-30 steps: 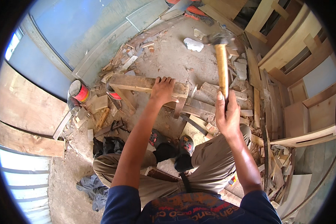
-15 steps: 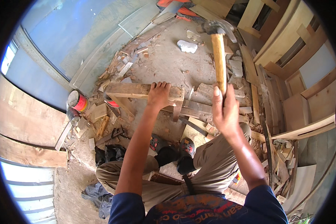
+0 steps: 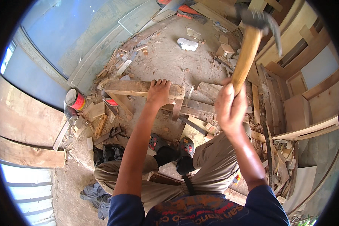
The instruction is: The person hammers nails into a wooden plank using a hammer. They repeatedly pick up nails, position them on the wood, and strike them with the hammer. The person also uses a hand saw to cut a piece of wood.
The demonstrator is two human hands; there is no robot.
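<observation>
We squat on the floor; right hand [image 3: 229, 109] is clenched around the handle of a hammer [image 3: 248, 49], raised high, head well above the work. Left hand [image 3: 159, 92] lies flat, fingers spread, pinning a wooden frame [image 3: 139, 88] down among scraps; paint can [image 3: 76, 100] stands left. We judge the nailing mid-course; strike not yet landed.

A round tin [image 3: 76, 100] with a red label and a white band is standing on the dirt floor [image 3: 165, 60], at the left end of the wooden frame. A second, darker can [image 3: 70, 114] is lying just beside it.
</observation>
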